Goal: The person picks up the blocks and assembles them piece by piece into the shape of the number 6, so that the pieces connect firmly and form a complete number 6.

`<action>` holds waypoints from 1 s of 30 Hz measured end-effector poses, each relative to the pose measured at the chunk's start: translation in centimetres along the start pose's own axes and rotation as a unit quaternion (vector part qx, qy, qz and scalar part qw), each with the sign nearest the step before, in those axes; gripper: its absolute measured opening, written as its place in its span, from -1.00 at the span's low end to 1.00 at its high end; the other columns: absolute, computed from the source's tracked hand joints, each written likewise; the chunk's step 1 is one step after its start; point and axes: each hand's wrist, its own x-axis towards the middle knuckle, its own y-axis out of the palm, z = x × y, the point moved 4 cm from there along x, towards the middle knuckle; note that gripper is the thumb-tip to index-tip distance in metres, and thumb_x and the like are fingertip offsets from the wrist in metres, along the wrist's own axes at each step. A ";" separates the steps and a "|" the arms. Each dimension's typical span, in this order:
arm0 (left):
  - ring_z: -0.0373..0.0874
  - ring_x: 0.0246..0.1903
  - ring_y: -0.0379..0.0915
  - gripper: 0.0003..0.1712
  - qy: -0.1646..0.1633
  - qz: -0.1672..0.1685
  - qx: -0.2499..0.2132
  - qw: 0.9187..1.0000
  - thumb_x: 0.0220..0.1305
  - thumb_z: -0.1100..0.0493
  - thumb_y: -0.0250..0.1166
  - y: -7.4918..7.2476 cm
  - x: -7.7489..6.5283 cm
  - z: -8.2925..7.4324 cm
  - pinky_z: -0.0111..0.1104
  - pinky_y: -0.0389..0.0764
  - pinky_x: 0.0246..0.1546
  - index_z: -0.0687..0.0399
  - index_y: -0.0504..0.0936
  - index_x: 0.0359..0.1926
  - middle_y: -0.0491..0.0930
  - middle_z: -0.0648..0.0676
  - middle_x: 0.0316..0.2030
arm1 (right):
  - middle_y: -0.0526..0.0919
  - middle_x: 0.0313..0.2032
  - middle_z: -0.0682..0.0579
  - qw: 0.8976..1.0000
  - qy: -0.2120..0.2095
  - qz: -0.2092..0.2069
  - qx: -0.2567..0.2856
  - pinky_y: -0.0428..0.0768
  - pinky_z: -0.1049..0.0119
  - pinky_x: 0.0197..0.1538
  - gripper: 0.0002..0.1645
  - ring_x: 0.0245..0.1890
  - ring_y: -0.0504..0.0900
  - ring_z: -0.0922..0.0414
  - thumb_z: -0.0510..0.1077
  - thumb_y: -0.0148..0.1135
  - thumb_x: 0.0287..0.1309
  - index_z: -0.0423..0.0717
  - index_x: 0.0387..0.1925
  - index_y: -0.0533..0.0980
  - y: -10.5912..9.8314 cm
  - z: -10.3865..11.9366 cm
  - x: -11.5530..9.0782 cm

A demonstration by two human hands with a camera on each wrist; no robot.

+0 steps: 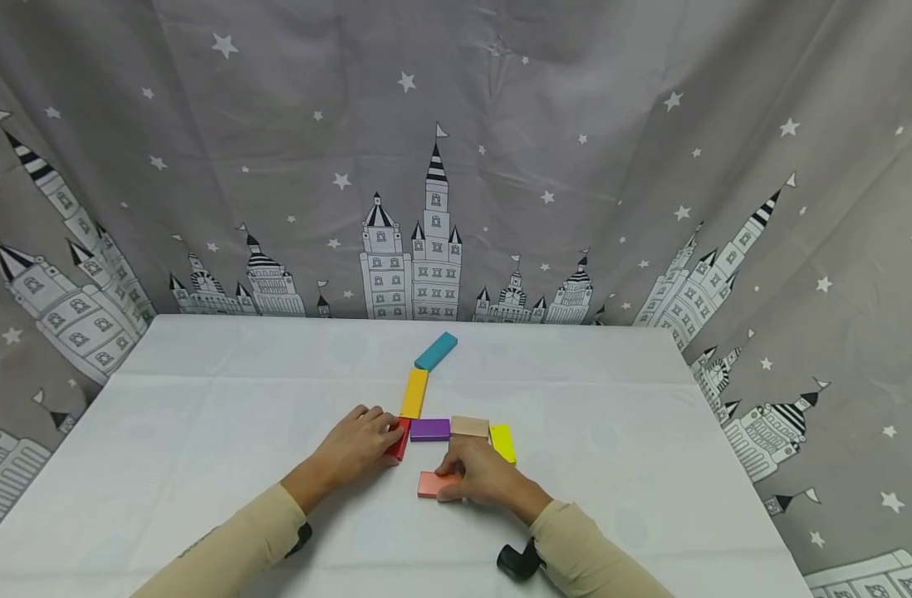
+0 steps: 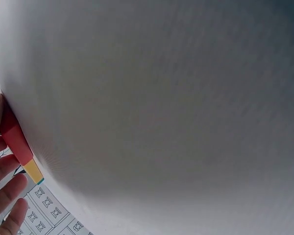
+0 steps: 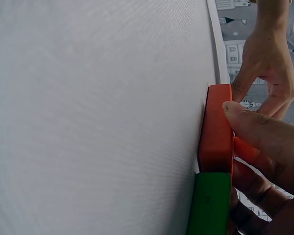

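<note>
Nearest, on the near side of the purple block (image 1: 430, 430), two beige sleeves (image 1: 601, 552) come in, one to its left and one to its right. A black wrist device (image 1: 519, 562) sits by the right cuff, nearer than the purple block and to its right. The right hand (image 1: 486, 477) is just on the near side of the purple block and toward its right; thumb and fingers pinch the salmon block (image 1: 429, 484), which lies on the white-covered table (image 1: 613, 399) nearer than the purple block and apart from it. A green block (image 3: 209, 205) shows in the right wrist view, its end at the salmon block's end; from the head it is hidden.

The left hand (image 1: 355, 448) is to the purple block's left, thumb and fingers bent about the red block (image 1: 400, 446) – how firmly they grip, I cannot tell. The red block stands at the purple block's left end, slanting toward the near side. At the purple block's right end lies a tan block (image 1: 469, 427), partly behind the right hand, and farther right a lemon-yellow block (image 1: 503, 443) is set aslant. Beyond the purple block, to its left, an amber block (image 1: 414, 393) runs away from the red one; farther still, a teal block (image 1: 436, 351) angles off rightward. Well beyond the purple block hangs a grey curtain (image 1: 538, 100) – printed with white stars and castles.
</note>
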 end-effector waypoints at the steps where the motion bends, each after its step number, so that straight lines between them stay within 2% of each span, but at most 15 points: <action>1: -0.02 -0.12 0.49 -0.38 0.000 0.000 -0.001 1.000 0.00 -0.20 0.44 0.0 0.0 0.0 -0.18 0.54 -0.03 0.06 0.68 0.03 0.62 0.08 -0.10 | 0.53 -0.43 0.28 1.000 0.001 0.001 0.001 0.45 0.52 -0.31 -0.65 -0.40 0.40 0.33 -0.06 0.54 -0.08 -0.09 -0.21 0.71 0.0 0.0 0.0; 12: -0.02 -0.12 0.48 -0.37 -0.004 0.003 0.000 1.000 0.01 -0.21 0.44 0.1 0.1 0.0 -0.18 0.54 -0.03 0.05 0.68 0.04 0.62 0.08 -0.09 | 0.52 -0.43 0.29 1.000 0.006 0.004 0.008 0.45 0.51 -0.31 -0.66 -0.40 0.40 0.33 -0.06 0.54 -0.08 -0.09 -0.22 0.71 0.0 -0.1 0.1; 15: 0.00 -0.09 0.48 -0.36 -0.018 0.015 -0.024 0.999 0.01 -0.21 0.44 0.1 0.1 0.0 -0.15 0.55 -0.04 0.06 0.67 0.05 0.61 0.09 -0.06 | 0.51 -0.43 0.30 1.000 0.007 0.005 0.006 0.45 0.51 -0.31 -0.66 -0.40 0.40 0.33 -0.06 0.54 -0.08 -0.08 -0.21 0.72 0.0 -0.2 0.1; 18: 0.02 -0.03 0.47 -0.35 -0.043 0.039 -0.071 0.996 0.04 -0.20 0.43 0.2 0.0 0.0 -0.09 0.54 0.00 0.07 0.65 0.08 0.59 0.12 0.00 | 0.50 -0.44 0.31 1.000 0.007 0.004 0.003 0.44 0.51 -0.31 -0.66 -0.41 0.40 0.33 -0.05 0.54 -0.08 -0.07 -0.21 0.72 0.1 -0.2 0.0; 21: 0.04 0.01 0.46 -0.36 -0.077 0.049 -0.117 0.989 0.05 -0.19 0.43 -0.2 0.0 0.4 -0.05 0.52 0.05 0.06 0.65 0.09 0.57 0.12 0.04 | 0.50 -0.44 0.31 1.000 0.004 0.000 -0.001 0.44 0.51 -0.32 -0.66 -0.41 0.39 0.33 -0.05 0.54 -0.09 -0.07 -0.22 0.72 0.2 -0.2 -0.1; 25: 0.06 0.03 0.44 -0.44 -0.102 0.036 -0.183 0.977 0.05 -0.11 0.45 -1.1 0.4 1.4 -0.03 0.50 0.08 0.06 0.67 0.05 0.56 0.13 0.03 | 0.51 -0.44 0.30 1.000 0.002 -0.002 -0.002 0.44 0.51 -0.31 -0.66 -0.41 0.40 0.33 -0.05 0.54 -0.09 -0.07 -0.22 0.72 0.0 -0.1 -0.1; 27: 0.08 0.07 0.42 -0.47 -0.102 0.038 -0.226 0.968 0.06 -0.04 0.47 -1.2 0.7 2.0 -0.02 0.49 0.11 0.07 0.66 0.05 0.55 0.14 0.05 | 0.52 -0.43 0.30 1.000 0.007 0.002 0.000 0.45 0.51 -0.30 -0.66 -0.40 0.40 0.33 -0.04 0.54 -0.08 -0.07 -0.21 0.72 0.0 -0.1 -0.1; 30: 0.11 0.14 0.37 -0.45 -0.100 0.060 -0.286 0.951 0.08 0.03 0.47 -0.8 1.4 2.8 0.03 0.43 0.16 0.08 0.62 0.11 0.52 0.14 0.10 | 0.53 -0.41 0.29 1.000 0.008 0.006 0.000 0.46 0.51 -0.29 -0.66 -0.39 0.41 0.33 -0.05 0.53 -0.07 -0.08 -0.22 0.71 0.0 -0.1 0.1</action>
